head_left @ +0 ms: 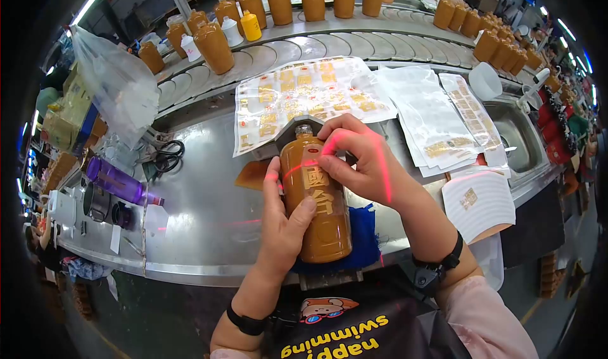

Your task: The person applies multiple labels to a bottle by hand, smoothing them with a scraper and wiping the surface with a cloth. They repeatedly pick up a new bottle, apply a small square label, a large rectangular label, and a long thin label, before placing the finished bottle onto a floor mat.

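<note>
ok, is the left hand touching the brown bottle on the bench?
Touching. The head view shows the left hand against the side of the brown bottle, thumb lying across its front, no gap. The right hand grips near its neck.

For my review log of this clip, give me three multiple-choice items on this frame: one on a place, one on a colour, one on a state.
1. Where do the scissors lie?
A. On the steel table, left of the held bottle
B. In the sink
C. On the conveyor

2. What colour is the cloth under the held bottle?
A. Red
B. Blue
C. White

3. How is the held bottle posed?
A. Upright on the conveyor
B. Lying down, neck pointing away from the person
C. Upside down in the sink

Key: 1 A, they rest on the table beside a purple water bottle. 2 B, blue shows at the bottle's right side. 3 B, the left hand steadies its body while the right hand presses near the neck.
</note>
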Available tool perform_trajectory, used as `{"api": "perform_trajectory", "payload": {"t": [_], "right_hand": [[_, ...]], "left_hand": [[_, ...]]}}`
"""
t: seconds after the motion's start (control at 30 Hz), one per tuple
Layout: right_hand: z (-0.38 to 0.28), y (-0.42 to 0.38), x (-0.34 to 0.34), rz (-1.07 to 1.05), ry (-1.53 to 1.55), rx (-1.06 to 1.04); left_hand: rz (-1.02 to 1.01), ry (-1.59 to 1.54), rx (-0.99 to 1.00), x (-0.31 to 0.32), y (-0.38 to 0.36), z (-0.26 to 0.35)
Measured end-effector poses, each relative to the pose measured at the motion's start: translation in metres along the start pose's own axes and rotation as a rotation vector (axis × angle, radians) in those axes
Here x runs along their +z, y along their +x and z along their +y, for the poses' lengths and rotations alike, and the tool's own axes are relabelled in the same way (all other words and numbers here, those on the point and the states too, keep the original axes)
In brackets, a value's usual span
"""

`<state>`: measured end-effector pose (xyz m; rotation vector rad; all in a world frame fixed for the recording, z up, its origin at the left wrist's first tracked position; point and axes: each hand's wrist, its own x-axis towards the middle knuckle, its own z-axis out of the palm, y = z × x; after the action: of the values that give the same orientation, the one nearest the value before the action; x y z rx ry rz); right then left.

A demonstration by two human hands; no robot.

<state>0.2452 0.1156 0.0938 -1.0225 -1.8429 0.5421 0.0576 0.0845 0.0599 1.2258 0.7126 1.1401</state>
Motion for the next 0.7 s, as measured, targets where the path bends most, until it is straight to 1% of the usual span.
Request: {"api": "perform_trajectory", "payload": {"t": [0.07, 0.17, 0.23, 0.37, 0.57, 0.7], "right_hand": [[0.0019, -0.0004, -0.0007, 0.002, 0.007, -0.003], [0.0033, -0.0001, -0.0008, 0.000, 0.023, 0.008], [0.0021, -0.0002, -0.0009, -0.004, 0.037, 0.038], [0.0049, -0.0006, 0.0006, 0.013, 0.061, 0.016], [0.0011, 0.0010, -0.0001, 0.035, 0.080, -0.002], [0.0049, -0.0008, 0.0006, 0.030, 0.077, -0.006]], "left_hand": [[0.002, 0.039, 0.018, 0.0019, 0.0003, 0.0010], [0.009, 0.059, -0.006, 0.0005, 0.0005, -0.0008], [0.012, 0.036, -0.012, 0.0019, 0.0000, 0.0008], [0.019, -0.065, -0.009, 0.0002, -0.0002, -0.0015], [-0.006, 0.035, -0.009, 0.0004, -0.0004, 0.0002], [-0.021, 0.003, -0.022, 0.0007, -0.0010, 0.0023]]}}
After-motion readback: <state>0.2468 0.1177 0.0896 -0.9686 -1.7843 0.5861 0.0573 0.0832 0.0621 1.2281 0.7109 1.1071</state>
